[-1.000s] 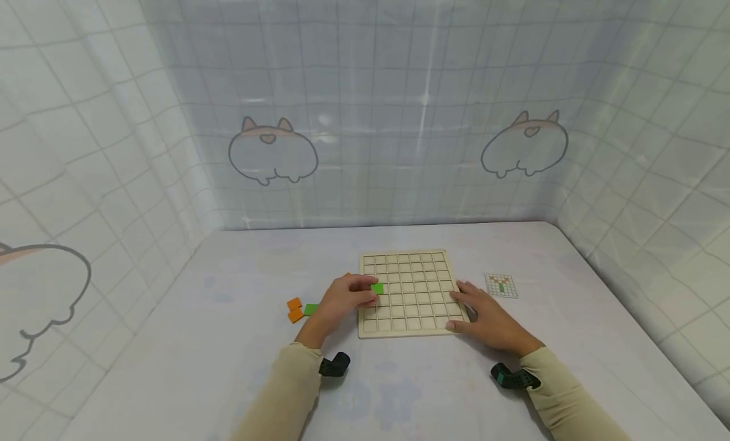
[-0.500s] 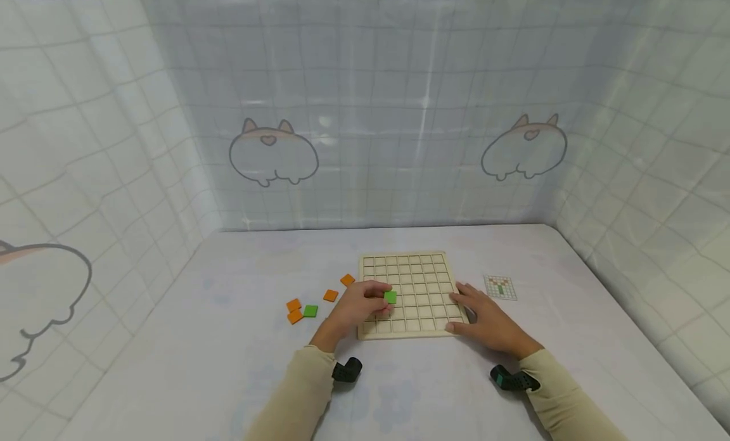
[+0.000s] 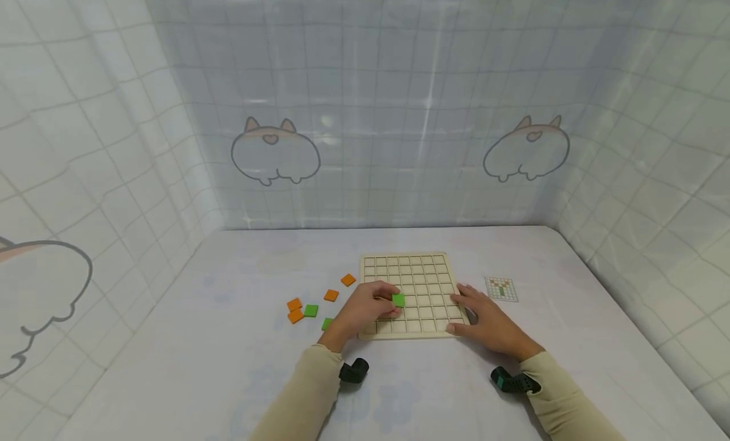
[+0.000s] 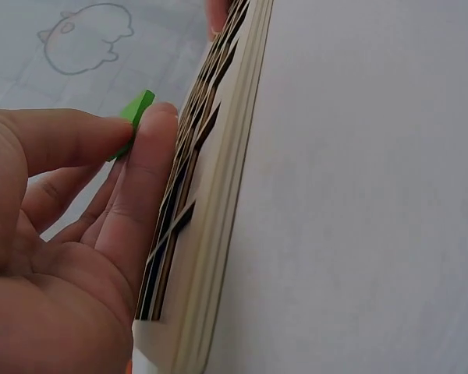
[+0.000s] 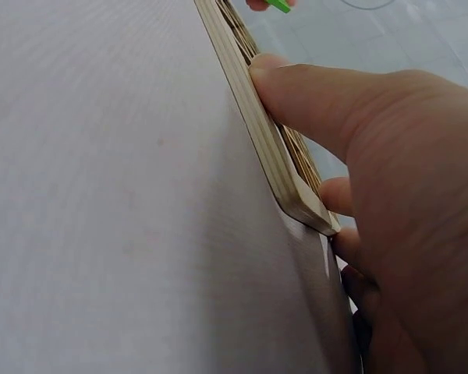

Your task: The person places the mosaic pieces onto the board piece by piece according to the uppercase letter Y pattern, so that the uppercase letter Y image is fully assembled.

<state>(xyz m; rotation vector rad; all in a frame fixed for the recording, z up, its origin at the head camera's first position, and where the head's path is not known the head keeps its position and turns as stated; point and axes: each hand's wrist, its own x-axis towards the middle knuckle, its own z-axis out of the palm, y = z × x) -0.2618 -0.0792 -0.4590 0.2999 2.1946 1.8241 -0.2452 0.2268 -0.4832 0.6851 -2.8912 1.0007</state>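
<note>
My left hand (image 3: 365, 306) is over the left-centre part of a pale wooden grid board (image 3: 424, 270). It pinches a small green square tile (image 3: 398, 300) between thumb and fingers. The left wrist view shows this tile (image 4: 140, 109) held tilted, just off the grid. At the board's right side, my right hand (image 3: 490, 320) rests on the near corner. Its thumb (image 5: 296, 82) lies on top of the board's near border in the right wrist view, the other fingers beside the right edge. Part of the grid is hidden under the left hand.
Left of the board lie loose orange tiles (image 3: 331, 295) and green tiles (image 3: 310, 310), one green partly behind the left wrist. A small card with a grid pattern (image 3: 501, 289) is to the board's right. Patterned walls rise behind the white table (image 3: 422, 390) and at both sides.
My left hand has moved right and slightly toward me over the board, carrying the green tile. Tiles it covered have come into view. The right hand has stayed in place.
</note>
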